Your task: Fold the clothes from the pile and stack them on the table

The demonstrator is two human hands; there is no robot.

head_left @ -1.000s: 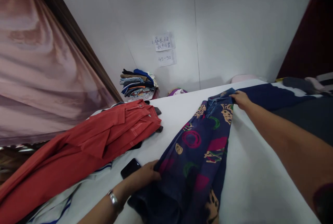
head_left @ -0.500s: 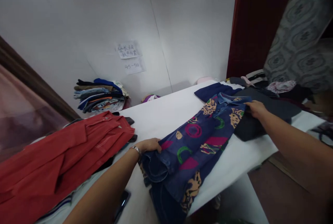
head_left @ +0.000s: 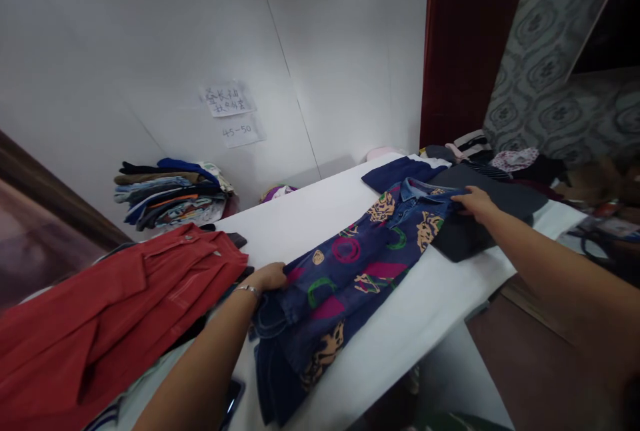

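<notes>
A dark blue denim shirt [head_left: 370, 251] with pink, green and tan patterns stretches across the white table [head_left: 300, 217]. Its collar points to the far right and its lower end toward me on the left. My left hand [head_left: 270, 277], with a bracelet at the wrist, is closed on the shirt's lower left edge near a folded cuff. At the collar end, my right hand [head_left: 474, 203] pinches the shirt by the shoulder. Part of the lower body hangs over the near side of the table.
A red garment [head_left: 125, 304] lies on other clothes at left. Behind it stands a pile of folded clothes [head_left: 175, 194]. Dark folded clothing [head_left: 465, 234] and a navy garment [head_left: 390, 176] lie at right. A phone [head_left: 233, 401] rests by my left forearm. Paper notes [head_left: 233, 111] hang on the wall.
The view has turned somewhat to the right, so things appear shifted left. Both hands keep their hold on the shirt, which lies spread much as before.
</notes>
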